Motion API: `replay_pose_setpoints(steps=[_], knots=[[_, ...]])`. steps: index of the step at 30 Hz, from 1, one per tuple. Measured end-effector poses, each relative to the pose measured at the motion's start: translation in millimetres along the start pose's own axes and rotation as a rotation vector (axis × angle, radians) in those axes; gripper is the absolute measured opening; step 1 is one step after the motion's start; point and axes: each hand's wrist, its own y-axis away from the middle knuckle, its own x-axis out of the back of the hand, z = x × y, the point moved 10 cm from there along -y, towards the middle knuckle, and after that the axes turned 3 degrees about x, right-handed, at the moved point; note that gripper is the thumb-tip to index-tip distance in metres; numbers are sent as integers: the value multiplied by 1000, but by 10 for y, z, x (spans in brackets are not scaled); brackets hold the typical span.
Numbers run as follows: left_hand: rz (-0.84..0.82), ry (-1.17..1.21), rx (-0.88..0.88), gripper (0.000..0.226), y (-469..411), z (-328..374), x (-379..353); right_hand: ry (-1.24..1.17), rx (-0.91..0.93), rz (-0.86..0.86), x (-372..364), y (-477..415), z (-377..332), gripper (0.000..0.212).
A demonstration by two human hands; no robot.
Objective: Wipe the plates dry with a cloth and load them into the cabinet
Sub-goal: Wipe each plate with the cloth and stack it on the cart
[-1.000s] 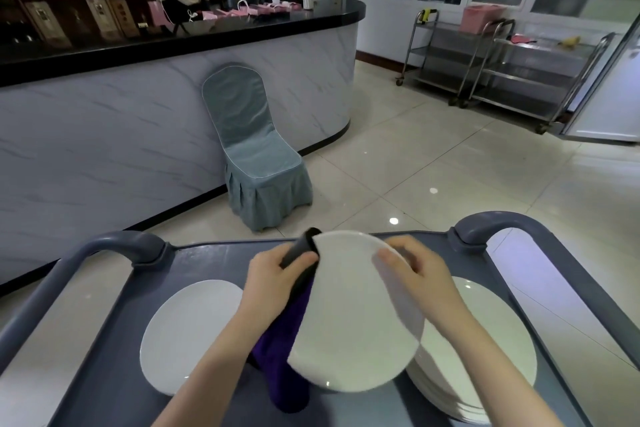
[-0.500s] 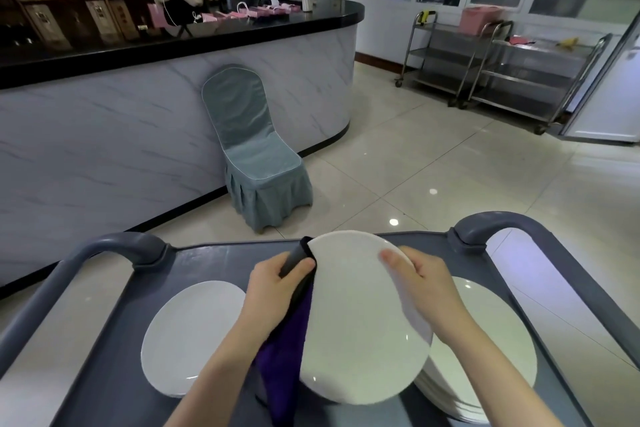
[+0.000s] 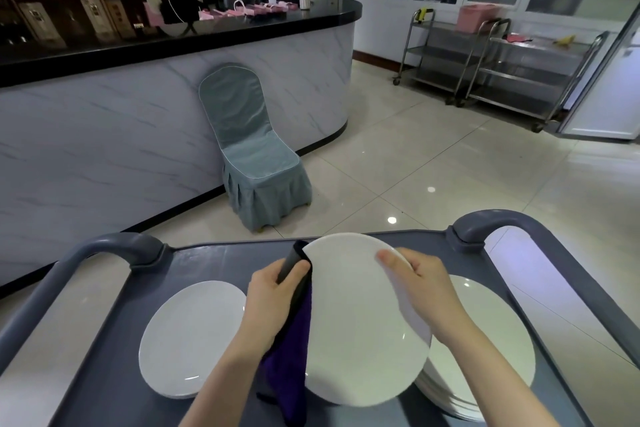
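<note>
White plate [image 3: 360,329] is tilting above grey cart tray [image 3: 104,374], btwn both hands. Left hand [image 3: 273,298] is pinching purple cloth [image 3: 291,357] onto its left rim; right hand [image 3: 426,291] is gripping the right rim w/ curled fingers. Plate stack [image 3: 485,357] is sitting at right, single plate [image 3: 190,336] at left.

The cart [image 3: 207,260] stands before me. Over its middle I hold the held plate [image 3: 356,322]. My left hand [image 3: 273,298] grips the cloth [image 3: 291,357] at its left edge and my right hand [image 3: 426,291] pinches its right edge. On the cart, a single plate [image 3: 190,336] lies to the left. A stack of plates [image 3: 485,357] sits to the right, partly hidden by the held plate. Beyond the cart, a chair [image 3: 252,156] stands against the counter [image 3: 121,135], with metal trolleys [image 3: 502,66] far right.
</note>
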Motion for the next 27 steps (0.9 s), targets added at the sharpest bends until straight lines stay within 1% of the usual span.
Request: replay_pose_setpoints(steps=[1,3,5,6,7,8,10,12,14,15,16,17,19,21,23,25,26,27], knots=[[-41,-56,-64,33,-29,102,-13,25,25,-43,-42,2,-37,45],[-210,-176,-210,29,-41,367,-169,98,86,-168,-216,16,-159,46],[-356,-294,-319,33,-5,528,-352,156,129,-260,-393,48,-240,47],[-376,-323,-346,34,-3,570,-384,151,137,-265,-417,52,-261,48],[-360,-325,-354,34,-17,592,-362,131,139,-242,-387,47,-280,48],[-314,-301,-342,33,-42,597,-294,104,135,-193,-310,30,-283,47],[-133,-162,-265,26,-84,527,-62,21,78,-18,-71,9,-211,45],[43,122,-93,22,-42,277,123,-183,-27,202,96,67,-38,45],[64,443,124,21,70,-25,10,-481,-146,407,64,195,179,45],[70,525,202,20,119,-146,-59,-580,-198,477,12,258,283,43],[86,550,242,20,150,-220,-89,-618,-234,506,-43,304,369,39],[99,548,253,19,156,-251,-88,-610,-255,485,-99,330,410,34],[112,511,223,19,110,-227,-14,-528,-259,369,-141,326,390,23],[120,421,151,20,33,-124,116,-440,-157,247,-49,222,239,12],[102,234,8,19,-45,82,216,-337,-41,120,53,74,1,14],[-14,-8,-185,21,-71,383,124,-113,40,-32,44,-67,-251,13],[-92,-101,-267,21,-56,508,19,20,87,-134,-45,-109,-359,12],[-169,-150,-326,21,-28,604,-93,149,137,-242,-177,-117,-445,18]])
